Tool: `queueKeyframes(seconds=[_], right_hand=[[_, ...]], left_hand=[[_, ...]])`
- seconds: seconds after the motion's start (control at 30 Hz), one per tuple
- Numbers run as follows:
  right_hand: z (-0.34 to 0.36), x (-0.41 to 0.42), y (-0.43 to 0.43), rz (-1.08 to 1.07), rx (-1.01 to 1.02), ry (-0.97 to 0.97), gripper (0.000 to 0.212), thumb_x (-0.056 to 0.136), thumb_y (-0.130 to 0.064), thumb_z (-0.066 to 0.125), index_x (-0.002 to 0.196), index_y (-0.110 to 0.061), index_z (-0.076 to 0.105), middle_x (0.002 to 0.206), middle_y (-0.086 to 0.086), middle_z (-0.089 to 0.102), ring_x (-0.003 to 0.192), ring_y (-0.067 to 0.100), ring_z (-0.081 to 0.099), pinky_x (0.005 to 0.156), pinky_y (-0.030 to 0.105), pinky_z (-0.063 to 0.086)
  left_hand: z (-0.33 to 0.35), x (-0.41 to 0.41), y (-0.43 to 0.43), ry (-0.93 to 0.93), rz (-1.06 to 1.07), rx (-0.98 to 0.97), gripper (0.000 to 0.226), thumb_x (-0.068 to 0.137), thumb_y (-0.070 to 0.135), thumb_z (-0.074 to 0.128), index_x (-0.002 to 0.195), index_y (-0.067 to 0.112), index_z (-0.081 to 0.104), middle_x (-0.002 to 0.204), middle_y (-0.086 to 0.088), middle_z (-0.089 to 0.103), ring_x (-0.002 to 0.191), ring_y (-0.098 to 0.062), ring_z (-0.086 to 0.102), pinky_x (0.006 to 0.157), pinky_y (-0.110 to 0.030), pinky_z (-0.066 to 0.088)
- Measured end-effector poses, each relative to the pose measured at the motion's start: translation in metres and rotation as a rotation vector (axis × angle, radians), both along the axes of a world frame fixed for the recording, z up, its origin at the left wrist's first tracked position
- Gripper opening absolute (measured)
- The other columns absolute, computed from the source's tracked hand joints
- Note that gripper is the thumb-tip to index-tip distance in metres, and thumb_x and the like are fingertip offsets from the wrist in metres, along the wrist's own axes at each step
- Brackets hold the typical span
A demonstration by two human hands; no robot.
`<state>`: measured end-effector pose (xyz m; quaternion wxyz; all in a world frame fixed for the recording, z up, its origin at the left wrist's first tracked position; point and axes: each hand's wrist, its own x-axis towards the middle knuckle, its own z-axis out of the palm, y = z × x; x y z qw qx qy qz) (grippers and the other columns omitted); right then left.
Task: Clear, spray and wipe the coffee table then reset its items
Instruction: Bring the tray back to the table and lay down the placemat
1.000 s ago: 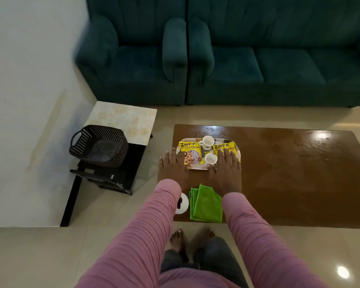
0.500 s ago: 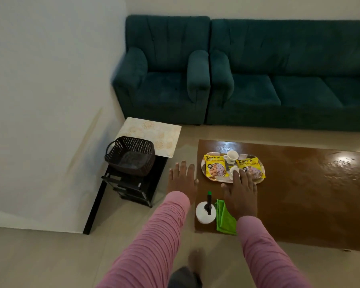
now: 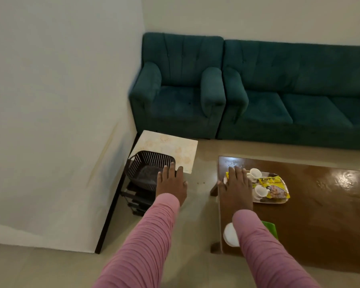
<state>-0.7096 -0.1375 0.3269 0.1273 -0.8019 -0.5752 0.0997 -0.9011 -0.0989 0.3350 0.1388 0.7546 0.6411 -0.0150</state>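
The glossy brown coffee table (image 3: 324, 206) bears a silver tray (image 3: 277, 202) under the flat, spread right hand (image 3: 236, 189). The left hand (image 3: 170, 187), flat and empty, hangs over floor (image 3: 203, 196) beside the table edge

Both hands have come away from the sides of the tray (image 3: 268, 201). The left hand (image 3: 172, 185) now reaches out flat beyond the coffee table (image 3: 320, 215), in front of the black basket (image 3: 150, 165). The right hand (image 3: 236, 188), fingers straight, now lies over the tray's left end. The view has swung left, so the spray bottle (image 3: 230, 234) and green cloth (image 3: 271, 227) now sit half hidden under the right sleeve (image 3: 262, 252).
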Motion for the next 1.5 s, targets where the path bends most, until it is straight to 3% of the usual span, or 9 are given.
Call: queueKeyframes(seconds=[0.27, 0.43, 1.2, 1.5], right_hand=[[-0.006, -0.129, 0.093, -0.03, -0.016, 0.108, 0.062, 0.099, -0.042, 0.038, 0.151, -0.016, 0.017, 0.16, 0.006, 0.013, 0.149, 0.027, 0.002, 0.119, 0.043, 0.005], [-0.011, -0.164, 0.13, -0.063, -0.044, 0.114, 0.062, 0.099, -0.042, 0.038, 0.152, -0.016, 0.017, 0.161, 0.005, 0.01, 0.149, 0.026, -0.001, 0.118, 0.042, 0.001], [-0.054, -0.171, 0.367, -0.016, -0.207, 0.107, 0.063, 0.099, -0.044, 0.038, 0.152, -0.017, 0.017, 0.161, 0.004, 0.01, 0.149, 0.026, -0.001, 0.12, 0.042, 0.004], [-0.102, -0.169, 0.415, -0.149, -0.283, 0.092, 0.064, 0.098, -0.044, 0.04, 0.151, -0.016, 0.018, 0.161, 0.006, 0.012, 0.149, 0.026, 0.001, 0.12, 0.044, 0.007]], left_hand=[[-0.008, -0.128, 0.101, 0.078, -0.071, -0.029, 0.061, 0.102, 0.04, 0.035, 0.154, 0.022, 0.011, 0.164, -0.008, 0.005, 0.151, -0.032, 0.004, 0.123, -0.047, 0.007], [-0.014, -0.16, 0.144, 0.039, -0.082, -0.071, 0.06, 0.102, 0.04, 0.035, 0.154, 0.023, 0.012, 0.164, -0.007, 0.005, 0.151, -0.031, 0.004, 0.122, -0.046, 0.005], [-0.061, -0.17, 0.361, 0.049, -0.005, -0.228, 0.06, 0.103, 0.041, 0.03, 0.155, 0.024, 0.007, 0.165, -0.005, -0.002, 0.151, -0.03, -0.002, 0.123, -0.047, 0.006], [-0.114, -0.192, 0.443, 0.104, -0.12, -0.299, 0.06, 0.104, 0.04, 0.028, 0.155, 0.022, 0.004, 0.165, -0.007, -0.004, 0.151, -0.031, -0.003, 0.123, -0.047, 0.006]])
